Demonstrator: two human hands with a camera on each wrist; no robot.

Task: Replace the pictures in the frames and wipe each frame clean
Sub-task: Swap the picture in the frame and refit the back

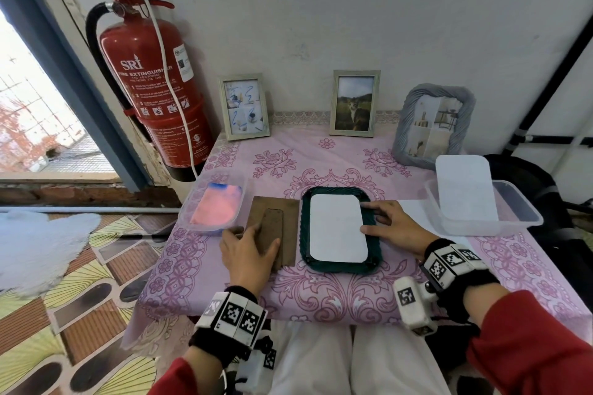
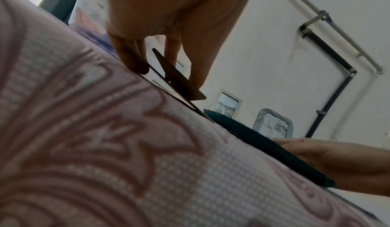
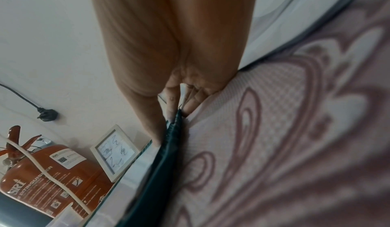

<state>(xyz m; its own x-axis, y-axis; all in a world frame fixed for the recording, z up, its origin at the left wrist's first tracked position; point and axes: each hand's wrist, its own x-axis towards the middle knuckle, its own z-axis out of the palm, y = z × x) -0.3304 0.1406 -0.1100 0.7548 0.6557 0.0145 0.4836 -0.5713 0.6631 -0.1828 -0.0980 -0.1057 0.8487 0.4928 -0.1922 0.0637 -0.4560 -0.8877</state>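
- The room: a white wall point(image 1: 353, 9) behind, a window point(image 1: 38, 112) with a blue-grey surround at the left, and patterned flooring point(image 1: 80, 298) with a white fluffy rug point(image 1: 41, 244) on it.
- The bench point(image 1: 337, 295) stands against the wall under a pink cloth with purple flower scrolls.
- A red fire extinguisher point(image 1: 154, 90) hangs on the wall just beside the bench's far left corner, a white cable across it.
- Three frames stand along the back: a pale frame point(image 1: 244, 106) at the left, a cat-picture frame point(image 1: 354, 102) in the middle, a grey twisted frame point(image 1: 433, 125) at the right.
- A clear tub point(image 1: 526, 218) at the right edge holds a white sheet point(image 1: 465, 189) propped up; a second tub point(image 1: 211, 205) at the left holds a pink cloth point(image 1: 215, 205).
- The dark green frame point(image 1: 373, 266) lies face down mid-bench with a white picture back point(image 1: 337, 228) inside it.
- The brown backing board point(image 1: 272, 221) lies just left of it, its stand flap tilted up.
- The left hand point(image 1: 248, 253) rests on the board, fingers relaxed against the flap, not clenched.
- The right hand point(image 1: 394, 228) lies released, straight fingers touching the frame's right rim and the white sheet's edge.
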